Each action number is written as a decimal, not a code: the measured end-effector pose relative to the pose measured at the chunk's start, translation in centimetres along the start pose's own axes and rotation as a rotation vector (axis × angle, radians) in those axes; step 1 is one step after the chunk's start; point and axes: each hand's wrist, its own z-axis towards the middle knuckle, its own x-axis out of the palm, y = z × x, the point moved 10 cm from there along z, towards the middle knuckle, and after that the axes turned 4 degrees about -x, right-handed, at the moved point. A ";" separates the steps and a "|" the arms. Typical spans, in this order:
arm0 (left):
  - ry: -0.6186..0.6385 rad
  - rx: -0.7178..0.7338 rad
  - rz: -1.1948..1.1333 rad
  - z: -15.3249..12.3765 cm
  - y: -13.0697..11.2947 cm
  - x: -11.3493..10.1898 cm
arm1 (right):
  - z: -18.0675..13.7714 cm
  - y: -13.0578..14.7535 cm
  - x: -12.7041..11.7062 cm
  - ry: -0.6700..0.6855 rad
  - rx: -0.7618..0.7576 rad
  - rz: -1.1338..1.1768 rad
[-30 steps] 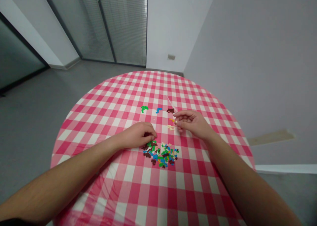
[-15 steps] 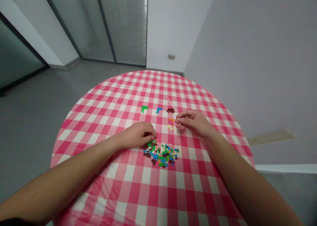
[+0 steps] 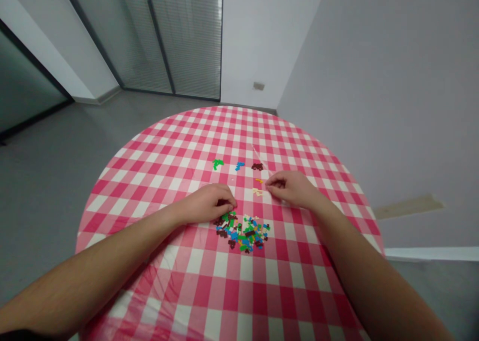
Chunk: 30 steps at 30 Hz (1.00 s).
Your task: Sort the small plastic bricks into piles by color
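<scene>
My right hand is pinched just right of a few cream building bricks, its fingertips low over the cloth. A small cream brick seems to be between thumb and forefinger, mostly hidden. Close above the cream ones lie yellow bricks. My left hand rests with curled fingers at the upper left edge of a mixed pile of small bricks. Its fingertips point down, and whatever they may hold is hidden. The pile has green, blue, brown, white and yellow pieces.
Farther back sit separate groups of green bricks, blue bricks and dark brown bricks. A red and white checked cloth covers the round table. Beyond it are a wall and glass partitions.
My right hand has turned palm down and lowered its fingertips toward the cream bricks. My left hand has stayed beside the pile.
</scene>
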 end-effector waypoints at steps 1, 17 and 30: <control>0.001 0.002 0.000 0.0 0.0 0.0 | 0.0 0.2 0.3 0.032 -0.022 -0.052; -0.004 0.010 0.000 0.0 0.1 0.1 | -0.3 0.4 2.0 0.133 -0.082 0.067; -0.004 -0.003 -0.004 0.0 0.2 0.1 | -0.3 1.0 2.0 0.120 -0.092 0.051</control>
